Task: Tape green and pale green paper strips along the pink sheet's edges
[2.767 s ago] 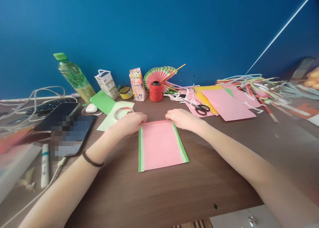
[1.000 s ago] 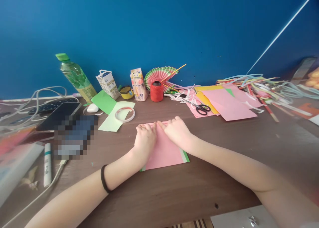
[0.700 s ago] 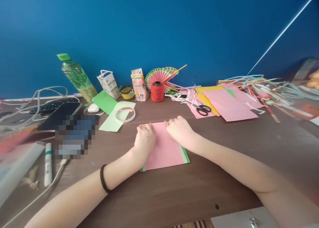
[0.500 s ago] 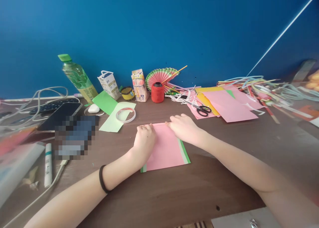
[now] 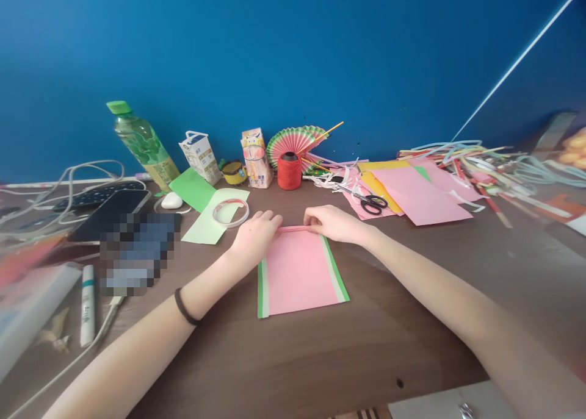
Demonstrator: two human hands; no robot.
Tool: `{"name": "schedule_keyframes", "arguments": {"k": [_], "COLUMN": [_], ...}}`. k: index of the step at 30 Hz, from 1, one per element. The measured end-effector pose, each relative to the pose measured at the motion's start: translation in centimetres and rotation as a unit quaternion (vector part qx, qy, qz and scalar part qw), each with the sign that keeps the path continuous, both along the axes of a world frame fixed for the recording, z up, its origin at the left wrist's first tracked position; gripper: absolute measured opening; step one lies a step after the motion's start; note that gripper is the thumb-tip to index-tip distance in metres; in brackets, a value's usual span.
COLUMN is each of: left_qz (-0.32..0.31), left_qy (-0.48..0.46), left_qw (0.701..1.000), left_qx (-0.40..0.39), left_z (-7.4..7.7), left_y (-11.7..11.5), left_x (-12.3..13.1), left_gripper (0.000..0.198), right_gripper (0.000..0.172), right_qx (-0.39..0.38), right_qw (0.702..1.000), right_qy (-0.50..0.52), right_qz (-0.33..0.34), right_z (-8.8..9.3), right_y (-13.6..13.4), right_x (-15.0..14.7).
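A pink sheet of paper (image 5: 300, 272) with light and dark green strips along its two sides lies flat on the brown table. Its far edge is folded into a narrow band. My left hand (image 5: 256, 236) pinches the left end of that fold, fingers closed. At the right end, my right hand (image 5: 332, 224) grips the same fold between thumb and bent fingers. To the left of my left hand, a roll of tape (image 5: 246, 214) rests on a pale green sheet (image 5: 201, 229).
Scissors (image 5: 374, 205) lie on pink and yellow papers (image 5: 421, 193) at the right. Along the blue wall stand a spool of red thread (image 5: 289, 174), a pleated fan (image 5: 293, 139), small cartons (image 5: 256, 163) and a green-capped bottle (image 5: 144, 141). Phones, cables and a marker (image 5: 88, 306) lie left.
My left hand has shifted left and back, off the sheet's left side. The right hand has turned its fingers down around the fold. More of the sheet now shows.
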State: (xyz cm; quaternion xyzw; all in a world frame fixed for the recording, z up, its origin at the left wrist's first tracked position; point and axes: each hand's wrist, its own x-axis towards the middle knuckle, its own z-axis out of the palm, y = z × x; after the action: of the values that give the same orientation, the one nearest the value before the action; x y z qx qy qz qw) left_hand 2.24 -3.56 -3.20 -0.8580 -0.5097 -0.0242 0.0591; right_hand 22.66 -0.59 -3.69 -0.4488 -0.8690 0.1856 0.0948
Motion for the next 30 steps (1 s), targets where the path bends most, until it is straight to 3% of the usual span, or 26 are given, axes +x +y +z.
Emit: {"name": "schedule_keyframes", "arguments": {"k": [3,11,19,24,30], "left_qz": [0.004,0.000,-0.037,-0.015,-0.019], "left_qy": [-0.060,-0.127,-0.123,-0.176,-0.096], "left_qw": [0.997,0.983,0.989,0.979,0.992], "left_qx": [-0.039,-0.131,-0.069,-0.099,-0.074], "left_z": [0.1,0.0,0.4,1.9,3.9], "left_y": [0.2,0.5,0.9,1.0,0.7], "left_x": [-0.1,-0.2,-0.5,-0.8,-1.3], "left_gripper": [0.014,0.019,0.021,0.030,0.034], "right_gripper": [0.014,0.009,0.004,0.011,0.016], "right_qx": [-0.011,-0.020,0.036,0.030,0.143], "right_qw": [0.999,0.997,0.996,0.993,0.987], "right_qy": [0.038,0.071,0.073,0.105,0.070], "right_qz": [-0.003,0.015,0.022,-0.034,-0.027], "right_z": [-0.4,-0.5,0.1,1.3,2.5], "right_y": [0.4,0.8,0.6,0.4,0.3], "right_x": [0.3,0.5,0.7,0.9,1.4]}}
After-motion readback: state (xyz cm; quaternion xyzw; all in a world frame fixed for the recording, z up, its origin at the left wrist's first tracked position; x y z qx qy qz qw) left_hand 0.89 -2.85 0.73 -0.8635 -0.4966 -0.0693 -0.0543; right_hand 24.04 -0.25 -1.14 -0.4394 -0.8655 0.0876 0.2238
